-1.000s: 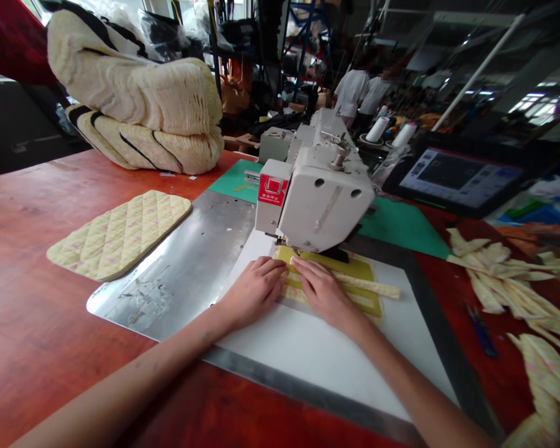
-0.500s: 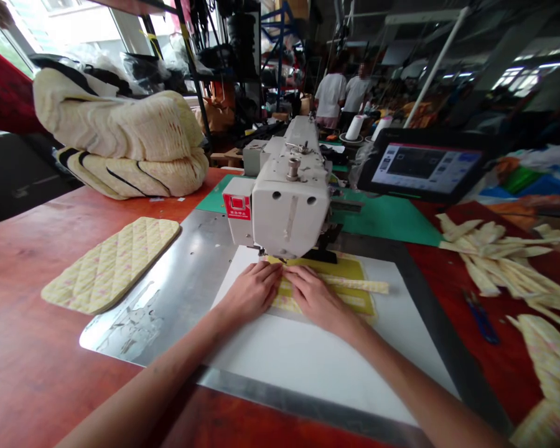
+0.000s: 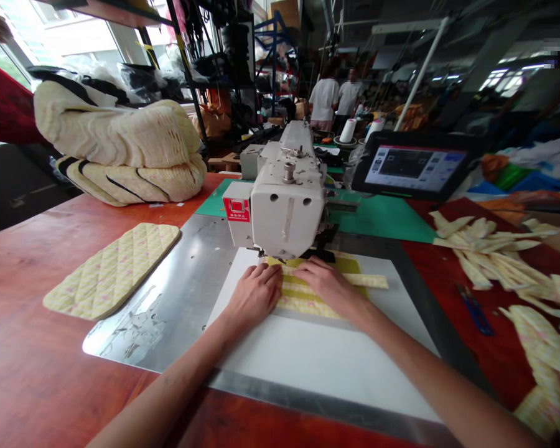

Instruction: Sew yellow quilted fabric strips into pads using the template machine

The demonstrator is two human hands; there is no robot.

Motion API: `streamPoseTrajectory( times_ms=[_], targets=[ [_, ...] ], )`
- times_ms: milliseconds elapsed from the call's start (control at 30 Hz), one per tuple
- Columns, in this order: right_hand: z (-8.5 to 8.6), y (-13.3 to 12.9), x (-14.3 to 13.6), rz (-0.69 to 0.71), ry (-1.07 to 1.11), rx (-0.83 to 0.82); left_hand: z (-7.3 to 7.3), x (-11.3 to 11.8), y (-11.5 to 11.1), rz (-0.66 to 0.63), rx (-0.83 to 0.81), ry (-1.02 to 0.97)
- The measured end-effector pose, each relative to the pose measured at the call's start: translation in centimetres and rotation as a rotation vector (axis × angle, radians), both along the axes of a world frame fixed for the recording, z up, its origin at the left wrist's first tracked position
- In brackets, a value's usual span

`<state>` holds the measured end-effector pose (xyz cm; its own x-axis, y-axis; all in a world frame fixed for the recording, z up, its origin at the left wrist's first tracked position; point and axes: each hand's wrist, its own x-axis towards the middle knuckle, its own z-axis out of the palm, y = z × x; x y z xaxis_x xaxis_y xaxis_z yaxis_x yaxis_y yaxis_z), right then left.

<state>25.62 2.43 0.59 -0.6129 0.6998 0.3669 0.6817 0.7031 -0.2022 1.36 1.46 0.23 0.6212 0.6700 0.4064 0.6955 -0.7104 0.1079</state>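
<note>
A narrow pale-yellow fabric strip lies across an olive-yellow sewing template on a white sheet. My left hand has its fingers bent and pressed together on the strip's left part, just under the sewing machine head. Farther right along the strip, my right hand pinches it with fingertips and thumb. Its loose right end sticks out past my right wrist. Between the hands, bands of patterned yellow fabric show in the template's slots. My fingertips partly cover the strip, and the needle area is hard to make out.
A stack of quilted oval pads lies on the left, with a tall pile of cream quilted pieces behind. To the right are loose fabric strips, blue-handled snips and a control screen. Two people stand far back.
My right hand has slid a little right along the strip, away from my left hand, opening a gap between them. My left hand stays nearly in place. The view has shifted slightly.
</note>
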Motion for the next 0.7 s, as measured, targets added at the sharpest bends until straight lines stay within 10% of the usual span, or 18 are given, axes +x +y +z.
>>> streamPoseTrajectory(
  times_ms=[300,700],
  targets=[
    [0.7,-0.4,-0.2,0.030,-0.194,0.051,-0.2,0.1,-0.1,0.019,0.016,0.022],
    [-0.4,-2.0,-1.7,-0.159,0.082,-0.041,0.1,0.1,-0.4,0.067,0.017,0.061]
  ],
)
